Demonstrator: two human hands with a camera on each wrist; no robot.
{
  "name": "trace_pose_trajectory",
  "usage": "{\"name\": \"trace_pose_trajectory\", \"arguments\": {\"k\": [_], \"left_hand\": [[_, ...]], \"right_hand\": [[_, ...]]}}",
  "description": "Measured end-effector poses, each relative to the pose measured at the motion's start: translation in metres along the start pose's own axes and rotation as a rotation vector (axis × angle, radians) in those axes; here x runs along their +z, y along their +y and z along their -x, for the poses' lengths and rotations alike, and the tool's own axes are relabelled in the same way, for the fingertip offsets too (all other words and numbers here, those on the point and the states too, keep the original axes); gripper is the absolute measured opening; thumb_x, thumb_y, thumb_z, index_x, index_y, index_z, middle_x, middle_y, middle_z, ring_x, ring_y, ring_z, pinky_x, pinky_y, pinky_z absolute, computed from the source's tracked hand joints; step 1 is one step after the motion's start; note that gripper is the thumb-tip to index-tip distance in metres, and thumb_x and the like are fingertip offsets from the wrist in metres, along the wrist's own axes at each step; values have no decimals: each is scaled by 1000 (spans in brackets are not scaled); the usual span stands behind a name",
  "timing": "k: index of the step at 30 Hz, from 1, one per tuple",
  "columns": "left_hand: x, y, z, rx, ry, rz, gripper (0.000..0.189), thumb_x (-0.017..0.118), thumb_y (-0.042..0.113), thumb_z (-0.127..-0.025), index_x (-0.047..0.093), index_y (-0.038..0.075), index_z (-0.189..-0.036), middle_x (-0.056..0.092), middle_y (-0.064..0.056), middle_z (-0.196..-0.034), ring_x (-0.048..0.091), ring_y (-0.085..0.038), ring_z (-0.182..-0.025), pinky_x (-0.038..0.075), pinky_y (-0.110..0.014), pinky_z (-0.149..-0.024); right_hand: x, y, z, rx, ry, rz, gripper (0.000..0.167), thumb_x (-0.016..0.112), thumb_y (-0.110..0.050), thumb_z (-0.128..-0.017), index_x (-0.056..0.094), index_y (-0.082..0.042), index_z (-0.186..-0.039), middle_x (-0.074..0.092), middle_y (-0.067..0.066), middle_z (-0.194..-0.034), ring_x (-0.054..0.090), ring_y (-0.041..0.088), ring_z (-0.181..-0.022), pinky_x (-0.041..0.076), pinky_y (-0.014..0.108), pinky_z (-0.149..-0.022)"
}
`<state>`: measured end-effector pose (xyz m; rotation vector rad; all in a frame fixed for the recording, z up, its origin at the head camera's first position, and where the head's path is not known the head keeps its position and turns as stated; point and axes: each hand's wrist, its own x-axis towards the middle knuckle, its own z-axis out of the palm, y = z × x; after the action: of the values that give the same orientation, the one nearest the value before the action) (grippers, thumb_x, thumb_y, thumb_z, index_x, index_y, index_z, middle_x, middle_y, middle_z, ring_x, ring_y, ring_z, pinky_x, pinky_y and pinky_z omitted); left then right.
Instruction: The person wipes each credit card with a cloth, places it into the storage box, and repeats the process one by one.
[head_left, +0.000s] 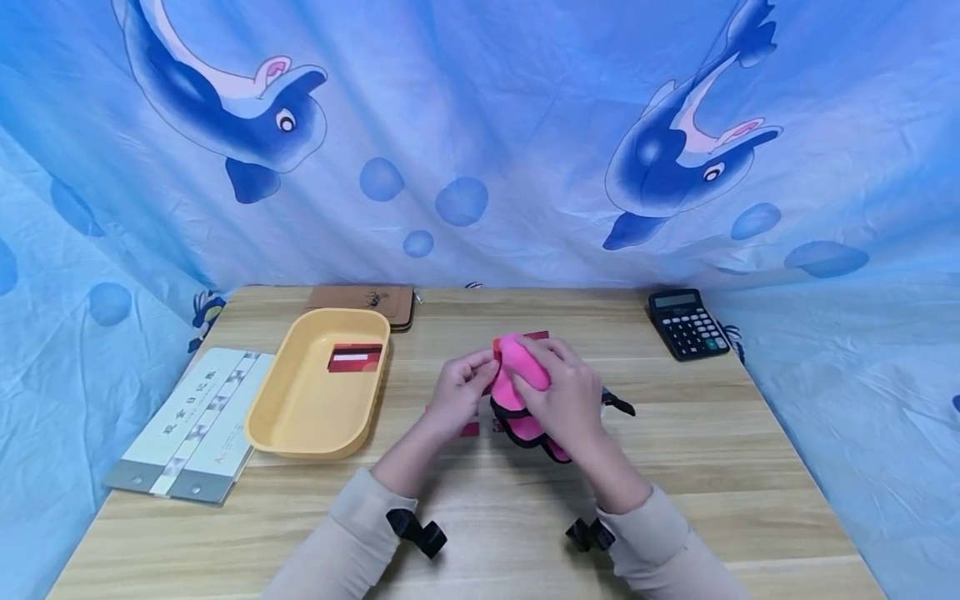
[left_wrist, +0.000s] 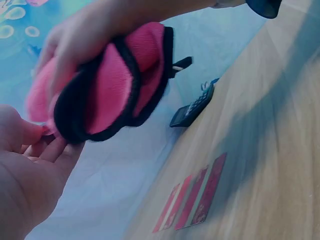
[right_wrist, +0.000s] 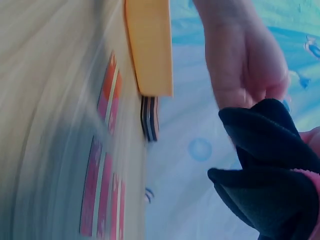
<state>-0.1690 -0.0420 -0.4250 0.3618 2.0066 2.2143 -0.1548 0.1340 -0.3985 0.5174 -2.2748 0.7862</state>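
Pink cloth [head_left: 509, 390] aslant, black-edged end [head_left: 557, 450] nearer

I have a light wood-grain table [head_left: 712, 467] in front of me, its far edge close to a blue cloth. On my left lies a white-and-grey folder [head_left: 197, 417] with dark lettering, set at a slant. Just to its right stands a pale yellow tray [head_left: 352, 446], and by the tray's far end lies a flat brown case [head_left: 360, 297] with a dark printed figure. Off near the far right corner sits a black calculator [head_left: 687, 325], turned slightly. Towards the middle, red striped cards [right_wrist: 95, 185] lie flat; partly covered from above, they're hard for me to count.
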Motion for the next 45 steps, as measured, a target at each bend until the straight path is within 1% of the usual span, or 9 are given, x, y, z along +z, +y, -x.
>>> {"name": "trace_pose_trajectory", "arguments": {"k": [6, 16, 17, 20, 23, 29, 38, 43, 45], "left_hand": [[-7, 5, 0, 9, -2, 89, 32, 45, 3, -107, 57, -12, -132, 65, -29, -124, 67, -39, -111, 56, -35, -96], [1, 1, -2, 34, -73, -8, 35, 45, 5, -107, 56, -9, -137, 65, -24, -129, 66, -25, -115, 55, -33, -99], [2, 0, -3, 34, -78, -12, 35, 44, 5, -107, 55, -9, -138, 65, -23, -129, 66, -19, -113, 55, -30, -99], [2, -1, -2, 30, -75, -39, 37, 44, 6, -107, 54, -4, -141, 70, -20, -112, 63, -6, -77, 57, -18, -73], [1, -2, -1, 26, -70, -52, 37, 45, 7, -107, 55, -1, -142, 70, -17, -105, 54, -2, -66, 49, -14, -59], [1, -2, -2, 30, -26, -44, 34, 45, 7, -108, 58, -6, -137, 67, -20, -126, 68, -20, -112, 56, -28, -95], [-7, 0, 3, 15, 29, -45, 32, 46, 5, -107, 61, -6, -133, 68, -22, -123, 67, -33, -113, 54, -36, -99], [-4, -2, 2, 57, 1, -77, 31, 46, 5, -107, 62, -6, -131, 69, -21, -123, 69, -29, -110, 56, -35, -98], [-1, -4, 2, 82, -6, -126, 32, 46, 5, -107, 61, -3, -134, 72, -19, -113, 73, -22, -94, 60, -27, -85]], "right_hand": [[-9, 19, 0, 84, 19, 84, 47, 89, -24, -78, 75, -11, -121, 72, 11, -104, 68, 30, -74, 54, 41, -54], [0, 6, 0, -31, 4, 62, 44, 88, -16, -75, 76, -7, -116, 71, 11, -100, 66, 27, -63, 52, 36, -47], [2, 3, 1, -36, 4, 43, 43, 88, -16, -75, 76, -7, -115, 71, 10, -100, 66, 26, -62, 51, 35, -47], [5, -4, 3, -40, 8, 0, 42, 88, -18, -76, 76, -9, -115, 70, 9, -100, 65, 24, -63, 49, 31, -47], [5, -6, 4, -36, 9, -16, 41, 88, -20, -77, 76, -10, -115, 70, 8, -101, 66, 23, -63, 49, 30, -47], [1, 3, 3, -12, 10, 29, 40, 88, -22, -78, 76, -9, -115, 70, 9, -100, 67, 26, -65, 52, 34, -49], [-5, 20, 4, 68, 9, 92, 45, 87, -25, -79, 75, -11, -121, 71, 10, -102, 69, 28, -74, 55, 39, -54], [1, 9, 2, 6, 11, 60, 45, 89, -21, -77, 75, -8, -118, 71, 11, -100, 66, 27, -66, 52, 37, -49], [4, 2, 2, -32, 9, 35, 44, 89, -20, -76, 76, -7, -116, 70, 11, -99, 66, 26, -63, 51, 35, -47]]}}
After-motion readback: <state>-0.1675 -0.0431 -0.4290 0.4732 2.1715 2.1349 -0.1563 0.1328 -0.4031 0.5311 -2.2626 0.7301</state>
